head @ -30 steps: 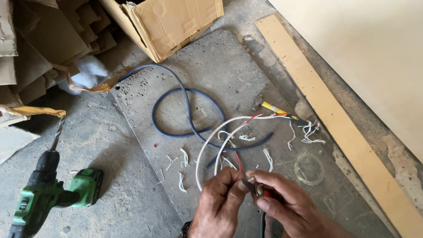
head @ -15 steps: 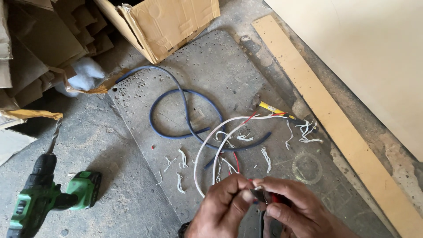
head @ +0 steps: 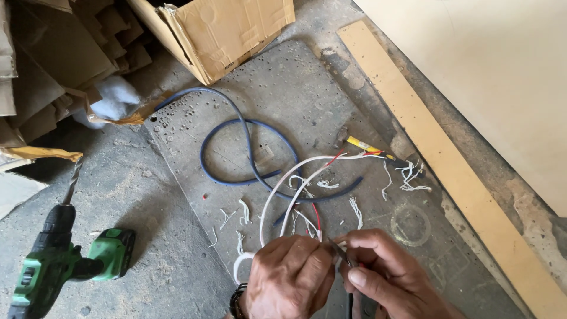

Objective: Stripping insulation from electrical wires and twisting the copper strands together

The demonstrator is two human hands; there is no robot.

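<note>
White wire [head: 277, 204] loops up from bottom centre, pinched by the left hand [head: 287, 279]; the right hand [head: 387, 277] grips a dark tool [head: 342, 255] at its end; a slip could nick fingers; farther off lie scraps [head: 407, 176] and a blue cable [head: 248, 147].

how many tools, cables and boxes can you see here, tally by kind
Cordless drill: 1
Yellow-handled tool lying on the slab: 1
Hand tool gripped between the hands, kind unclear: 1
Blue cable: 1
White cable: 1
Open cardboard box: 1
Total: 6
White sheath scraps lie scattered, too many to count reliably.
</note>
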